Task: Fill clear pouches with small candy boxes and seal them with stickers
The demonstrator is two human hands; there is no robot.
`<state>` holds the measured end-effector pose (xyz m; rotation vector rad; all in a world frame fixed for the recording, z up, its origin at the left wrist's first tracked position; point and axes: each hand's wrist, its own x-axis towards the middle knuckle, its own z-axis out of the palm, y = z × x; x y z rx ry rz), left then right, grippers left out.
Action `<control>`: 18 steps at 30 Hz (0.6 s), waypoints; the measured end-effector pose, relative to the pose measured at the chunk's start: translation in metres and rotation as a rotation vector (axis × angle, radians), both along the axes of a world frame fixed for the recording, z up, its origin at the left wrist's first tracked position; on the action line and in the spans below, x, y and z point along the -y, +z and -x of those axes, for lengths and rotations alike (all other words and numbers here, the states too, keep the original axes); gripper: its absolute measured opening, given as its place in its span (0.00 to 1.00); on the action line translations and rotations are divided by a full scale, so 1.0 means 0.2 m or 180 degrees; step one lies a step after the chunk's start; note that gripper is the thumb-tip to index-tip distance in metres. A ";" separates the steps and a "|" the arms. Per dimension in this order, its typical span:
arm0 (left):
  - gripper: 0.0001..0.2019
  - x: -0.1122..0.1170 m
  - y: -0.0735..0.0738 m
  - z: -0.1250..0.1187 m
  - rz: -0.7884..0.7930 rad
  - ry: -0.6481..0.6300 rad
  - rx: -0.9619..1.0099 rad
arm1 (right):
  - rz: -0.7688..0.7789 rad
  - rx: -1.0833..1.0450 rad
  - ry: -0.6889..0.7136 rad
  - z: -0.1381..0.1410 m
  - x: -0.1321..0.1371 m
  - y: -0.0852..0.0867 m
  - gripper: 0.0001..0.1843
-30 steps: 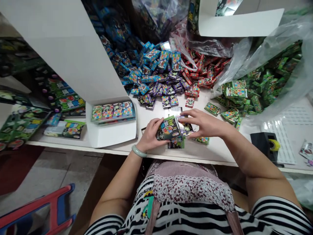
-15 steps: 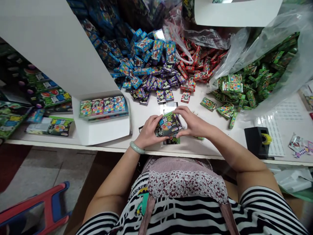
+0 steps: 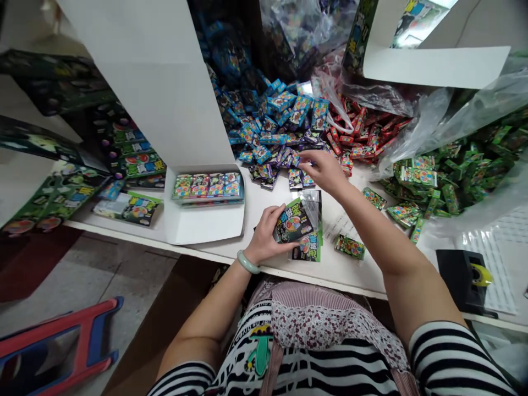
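Note:
My left hand (image 3: 267, 235) grips a clear bag with a green and black printed card (image 3: 297, 220) just above the white table (image 3: 231, 247). More of the same bags (image 3: 308, 248) lie under it. My right hand (image 3: 325, 170) stretches forward to the edge of the pile of purple packets (image 3: 284, 165), its fingers pinched at one small packet there. Blue packets (image 3: 272, 110), red packets (image 3: 363, 137) and green packets (image 3: 437, 176) are heaped behind and to the right.
An open white box (image 3: 206, 220) holding a row of packets stands at left, its lid raised. Printed green cartons (image 3: 61, 187) lie at far left. A black tape dispenser (image 3: 464, 275) sits at right. Loose green packets (image 3: 350, 246) lie near the edge. A red and blue stool (image 3: 61, 346) is on the floor.
My right hand left the bag and reached forward to the purple packets. My left hand kept hold of the bag. The camera tilted and shifted.

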<state>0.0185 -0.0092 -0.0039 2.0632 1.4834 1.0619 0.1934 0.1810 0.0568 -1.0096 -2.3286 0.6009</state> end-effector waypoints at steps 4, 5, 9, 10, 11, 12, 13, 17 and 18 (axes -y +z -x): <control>0.50 0.03 0.03 0.03 0.0068 0.0069 0.0042 | -0.0432 0.0848 0.0082 0.38 -0.28 -0.03 0.26; 0.50 0.04 0.03 0.04 0.0102 0.0101 0.0037 | -0.0499 0.0979 0.0054 0.44 -0.32 -0.03 0.28; 0.51 0.05 0.03 0.09 0.0116 0.0172 0.0029 | -0.0484 0.1164 -0.0059 0.54 -0.40 -0.04 0.20; 0.51 0.05 0.02 0.10 0.0087 0.0198 0.0059 | -0.0424 0.1014 -0.0152 0.52 -0.40 -0.05 0.19; 0.50 0.05 0.02 0.11 0.0048 0.0228 0.0108 | -0.0318 0.0762 -0.0260 0.48 -0.40 -0.06 0.17; 0.50 0.05 0.01 0.12 0.0011 0.0255 0.0166 | -0.0147 0.0441 -0.0356 0.43 -0.38 -0.07 0.16; 0.49 0.05 0.00 0.13 -0.0020 0.0279 0.0224 | 0.0108 0.0103 -0.0395 0.37 -0.35 -0.08 0.16; 0.47 0.04 -0.03 0.15 -0.0173 0.0362 0.0367 | 0.1534 -0.0780 -0.0016 0.06 -0.16 -0.15 0.20; 0.47 0.03 -0.03 0.16 -0.0205 0.0385 0.0396 | 0.1772 -0.0832 0.0120 -0.02 -0.11 -0.16 0.21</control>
